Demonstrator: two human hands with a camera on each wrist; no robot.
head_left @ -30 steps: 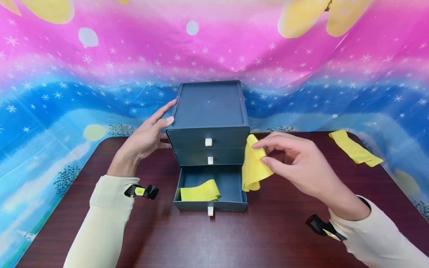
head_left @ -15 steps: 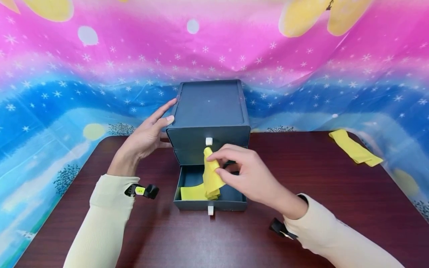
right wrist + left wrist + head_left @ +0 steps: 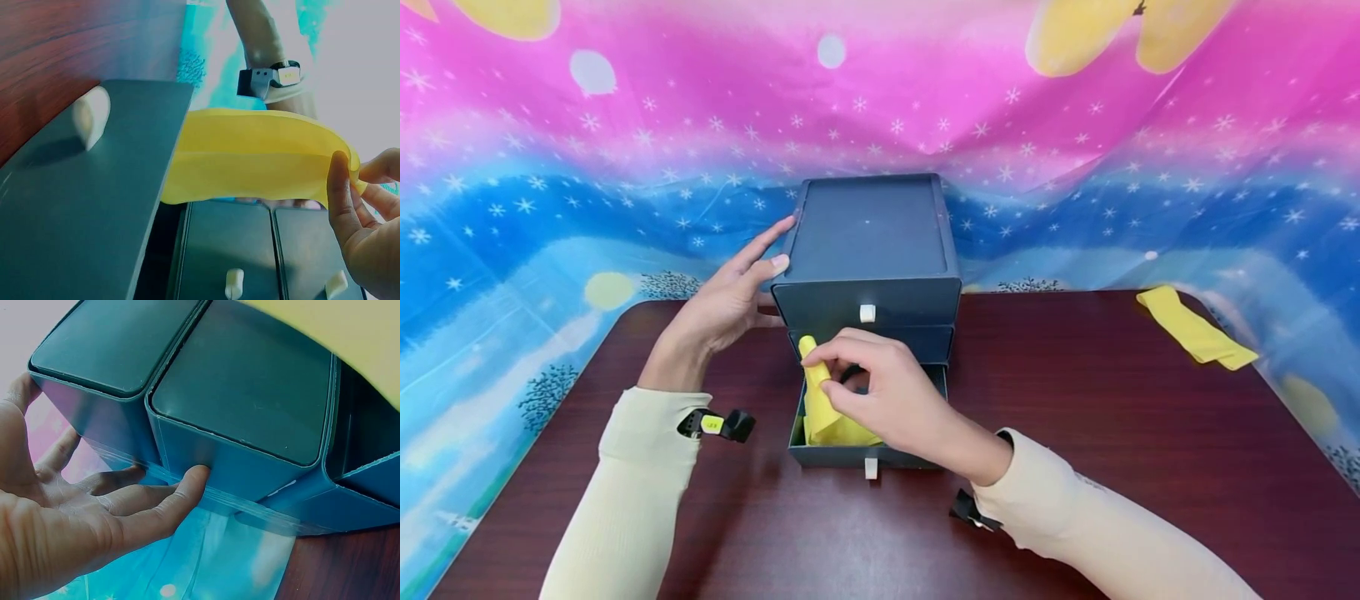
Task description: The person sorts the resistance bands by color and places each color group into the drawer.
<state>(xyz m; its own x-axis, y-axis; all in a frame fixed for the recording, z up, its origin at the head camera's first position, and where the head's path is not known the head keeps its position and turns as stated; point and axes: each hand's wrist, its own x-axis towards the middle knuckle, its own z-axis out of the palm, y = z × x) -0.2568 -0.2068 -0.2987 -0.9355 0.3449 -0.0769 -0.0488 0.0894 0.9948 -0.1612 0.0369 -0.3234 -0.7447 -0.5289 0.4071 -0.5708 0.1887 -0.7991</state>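
A dark blue-grey unit of three stacked drawers stands on the table, its bottom drawer pulled out. My right hand pinches one end of a folded yellow band between thumb and fingers. The band hangs down into the left part of that drawer, over another yellow band lying inside, now mostly hidden. In the right wrist view the held band stretches from my fingertips past the drawer's front panel. With fingers spread, my left hand rests against the unit's left side; its fingertips touch the wall.
Another folded yellow band lies at the table's back right. White pull tabs stick out from the drawer fronts. A patterned cloth backdrop rises behind the dark red-brown table.
My right hand has carried the yellow band leftward from beside the unit to above the bottom drawer, lowering its free end inside. My left hand has stayed against the unit.
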